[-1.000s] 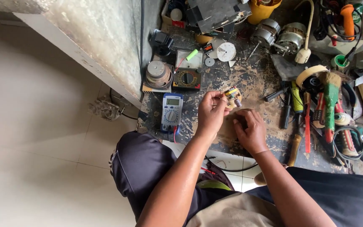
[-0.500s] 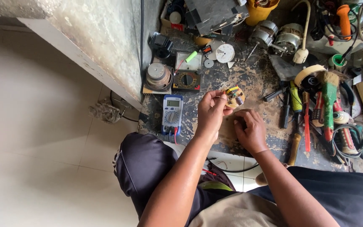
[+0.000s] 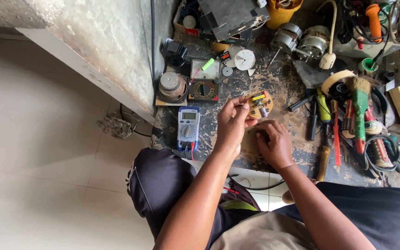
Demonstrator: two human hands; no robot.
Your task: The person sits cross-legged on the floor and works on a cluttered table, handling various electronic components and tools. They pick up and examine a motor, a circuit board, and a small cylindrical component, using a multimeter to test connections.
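Inspection step, by my judgement: left hand (image 3: pixel 231 124) pinches small round circuit board (image 3: pixel 260 104) above the cluttered counter (image 3: pixel 278 88), right hand (image 3: pixel 274 143) curled loosely beside it, contents unclear; next move needs a steady grip.

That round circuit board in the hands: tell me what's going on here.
A person sits at a cluttered workbench. The left hand holds up a small round circuit board by its edge, components facing the camera. The right hand rests curled on the bench just below it. A blue multimeter lies to the left, and screwdrivers lie to the right.
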